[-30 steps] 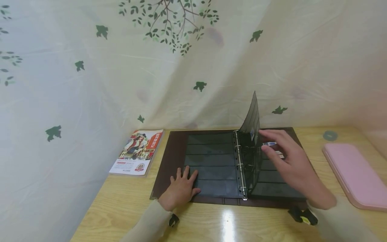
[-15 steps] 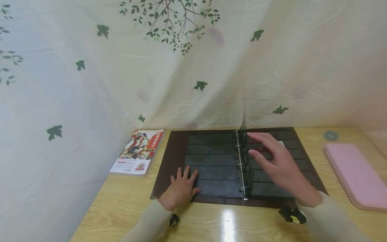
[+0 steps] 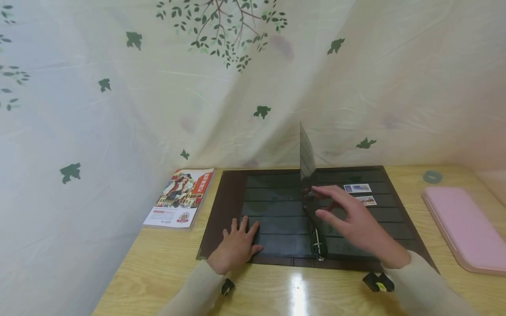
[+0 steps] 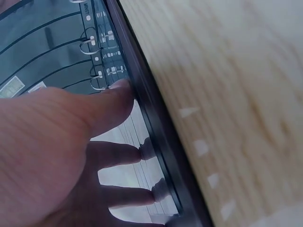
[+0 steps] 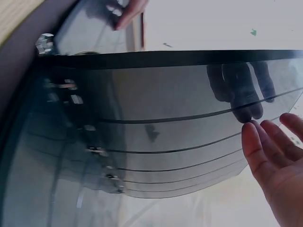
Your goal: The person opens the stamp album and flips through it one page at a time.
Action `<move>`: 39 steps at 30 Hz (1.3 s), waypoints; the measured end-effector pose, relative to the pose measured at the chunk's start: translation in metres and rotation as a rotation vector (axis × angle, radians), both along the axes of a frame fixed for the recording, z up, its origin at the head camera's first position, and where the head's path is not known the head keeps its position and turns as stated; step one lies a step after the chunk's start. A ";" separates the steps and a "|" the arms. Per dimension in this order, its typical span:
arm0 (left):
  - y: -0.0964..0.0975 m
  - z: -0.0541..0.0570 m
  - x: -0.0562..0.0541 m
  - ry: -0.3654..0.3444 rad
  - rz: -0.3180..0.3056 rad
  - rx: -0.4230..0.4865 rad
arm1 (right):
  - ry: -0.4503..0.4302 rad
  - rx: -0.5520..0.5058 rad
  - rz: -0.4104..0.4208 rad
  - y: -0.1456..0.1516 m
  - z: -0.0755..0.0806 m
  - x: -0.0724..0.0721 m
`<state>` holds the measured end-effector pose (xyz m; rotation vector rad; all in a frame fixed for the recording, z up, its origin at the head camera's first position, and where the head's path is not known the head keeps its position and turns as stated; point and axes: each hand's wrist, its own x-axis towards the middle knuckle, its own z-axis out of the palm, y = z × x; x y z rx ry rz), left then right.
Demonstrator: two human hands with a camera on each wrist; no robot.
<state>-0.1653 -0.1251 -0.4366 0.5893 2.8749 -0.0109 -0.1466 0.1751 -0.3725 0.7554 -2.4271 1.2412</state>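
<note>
A stamp album with a dark brown cover (image 3: 223, 206) lies spread on the table, its black strip pages held by metal rings (image 3: 317, 244). One page (image 3: 307, 158) stands almost upright at the rings, leaning slightly left. My right hand (image 3: 353, 221) is on that page's right side; in the right wrist view its relaxed fingertips (image 5: 250, 132) touch the glossy page (image 5: 161, 92). Two stamps, an upper stamp (image 3: 357, 188) and a lower stamp (image 3: 366, 200), sit in the right-hand page's strips. With fingers spread, my left hand (image 3: 235, 249) rests on the lower left of the left-hand page.
Left of the album lies a booklet (image 3: 179, 199) with a colourful cover. On the right are a pink case (image 3: 464, 228) and a small round grey-green disc (image 3: 432, 177). A patterned cloth (image 3: 221, 109) hangs behind the table.
The raised page has swung from right of the rings past vertical to the left. My right hand has moved left with it, uncovering both stamps. My left hand stays put.
</note>
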 end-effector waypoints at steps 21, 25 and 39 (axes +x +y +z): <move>-0.037 0.018 -0.018 0.168 -0.059 0.382 | -0.126 0.134 0.056 -0.009 -0.039 -0.004; -0.041 0.031 -0.021 0.244 -0.063 0.465 | -0.143 0.171 0.072 -0.012 -0.041 -0.003; -0.008 0.017 -0.009 0.143 -0.127 0.317 | -0.232 0.350 0.162 -0.027 -0.047 -0.005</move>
